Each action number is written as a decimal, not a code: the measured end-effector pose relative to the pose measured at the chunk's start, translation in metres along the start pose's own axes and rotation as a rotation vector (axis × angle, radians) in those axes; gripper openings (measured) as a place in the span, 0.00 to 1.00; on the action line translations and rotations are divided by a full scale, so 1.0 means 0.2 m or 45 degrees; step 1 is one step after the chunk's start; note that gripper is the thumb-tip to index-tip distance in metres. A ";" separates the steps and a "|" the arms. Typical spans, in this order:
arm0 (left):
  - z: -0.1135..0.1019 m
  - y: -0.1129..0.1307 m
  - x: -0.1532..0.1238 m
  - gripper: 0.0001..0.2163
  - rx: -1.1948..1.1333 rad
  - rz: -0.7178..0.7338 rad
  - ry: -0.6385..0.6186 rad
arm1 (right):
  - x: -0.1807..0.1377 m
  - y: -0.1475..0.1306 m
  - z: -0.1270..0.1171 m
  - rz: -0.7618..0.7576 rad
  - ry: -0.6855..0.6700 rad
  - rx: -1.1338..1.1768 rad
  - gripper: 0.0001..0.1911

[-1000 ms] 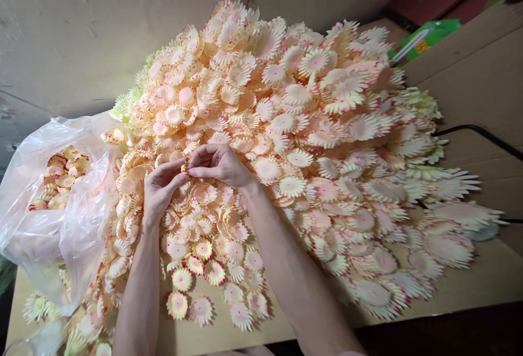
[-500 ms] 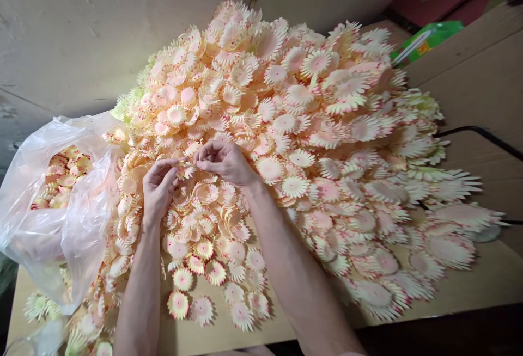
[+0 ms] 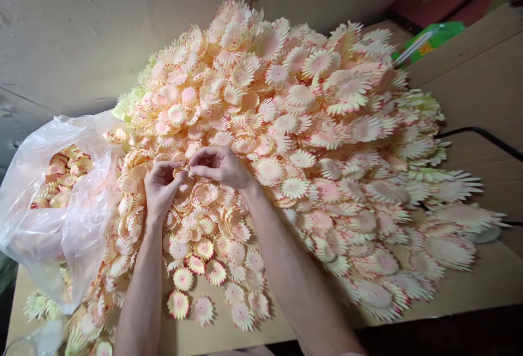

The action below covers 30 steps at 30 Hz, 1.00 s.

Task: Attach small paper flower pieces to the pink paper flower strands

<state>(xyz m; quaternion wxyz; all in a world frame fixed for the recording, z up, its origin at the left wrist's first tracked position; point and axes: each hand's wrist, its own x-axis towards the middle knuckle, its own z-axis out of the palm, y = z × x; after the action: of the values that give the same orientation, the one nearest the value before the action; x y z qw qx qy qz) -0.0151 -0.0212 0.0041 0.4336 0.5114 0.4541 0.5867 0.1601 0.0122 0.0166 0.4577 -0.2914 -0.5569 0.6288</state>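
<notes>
My left hand (image 3: 162, 184) is closed in a pinch, thumb against forefinger. Facing it, my right hand (image 3: 223, 168) pinches as well, its fingertips nearly touching the left ones. Between the two sets of fingertips is a small pale flower piece (image 3: 188, 170), mostly covered, so its exact shape is unclear. Both hands are over a big heap of artificial flower petal discs (image 3: 269, 169), cream and pale pink with fringed, red-tipped edges. Below the hands, smaller loose discs such as a yellowish one with red tips (image 3: 178, 305) lie near the table's front edge.
A clear plastic bag (image 3: 87, 225) with more small petal pieces (image 3: 67, 173) inside stands at the left. Cardboard (image 3: 469, 89) and a black cable (image 3: 486, 135) border the heap on the right. Behind is a pale wall (image 3: 102, 29); the tabletop (image 3: 229, 339) shows in front.
My right hand has come slightly left and down, and my left hand slightly right. Their fingertips are now closer together around the small piece. The heap looks unchanged.
</notes>
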 end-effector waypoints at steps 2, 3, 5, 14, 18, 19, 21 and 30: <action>0.00 -0.01 0.00 0.13 -0.013 0.005 0.006 | 0.00 0.01 0.01 0.002 0.005 -0.027 0.14; 0.00 -0.01 0.00 0.13 -0.023 0.004 0.008 | 0.00 0.02 0.01 0.006 0.025 -0.062 0.16; 0.00 0.00 0.00 0.13 -0.036 -0.020 0.018 | 0.01 0.03 0.02 0.015 0.080 -0.150 0.17; 0.01 0.01 0.00 0.12 -0.047 -0.151 0.039 | 0.01 0.04 0.03 -0.059 0.193 -0.369 0.08; 0.02 0.00 0.00 0.10 0.008 -0.098 0.056 | 0.01 0.06 0.02 -0.242 0.305 -0.580 0.07; 0.02 0.00 0.00 0.10 0.014 -0.098 0.050 | 0.02 0.07 0.02 -0.287 0.335 -0.635 0.07; 0.02 0.00 0.00 0.10 0.020 -0.114 0.033 | 0.02 0.08 0.02 -0.357 0.382 -0.733 0.09; 0.01 0.03 -0.02 0.11 -0.014 -0.156 0.014 | 0.02 0.02 -0.05 -0.253 0.774 -0.164 0.20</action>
<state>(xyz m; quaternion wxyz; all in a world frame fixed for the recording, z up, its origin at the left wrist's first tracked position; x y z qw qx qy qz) -0.0127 -0.0259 0.0095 0.4690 0.4771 0.4836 0.5644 0.1664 0.0213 0.0113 0.6427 -0.4384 -0.4591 0.4288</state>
